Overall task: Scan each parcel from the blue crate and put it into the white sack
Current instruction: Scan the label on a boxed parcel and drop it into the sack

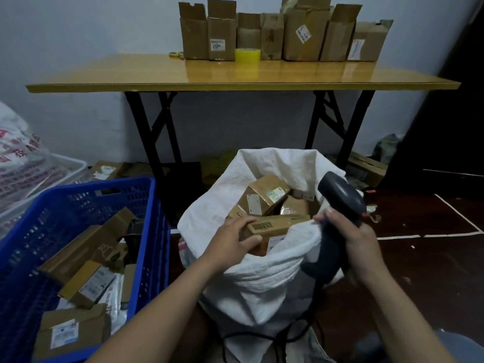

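Note:
The white sack (262, 279) stands open in front of me with several cardboard parcels inside. My left hand (233, 237) grips a long brown parcel (277, 224) with a barcode on its side, holding it in the sack's mouth. My right hand (358, 244) holds a dark handheld scanner (340, 197) just right of the sack's rim, its head pointing up and to the left. The blue crate (146, 231) sits to the left, with several more cardboard parcels (78, 258) lying in it.
A yellow folding table (235, 74) stands behind the sack, with a row of cardboard boxes (282, 32) and a yellow tape roll (247, 55) on it. A white tray with printed bags (23, 163) is at far left. Boxes lie on the dark floor under the table.

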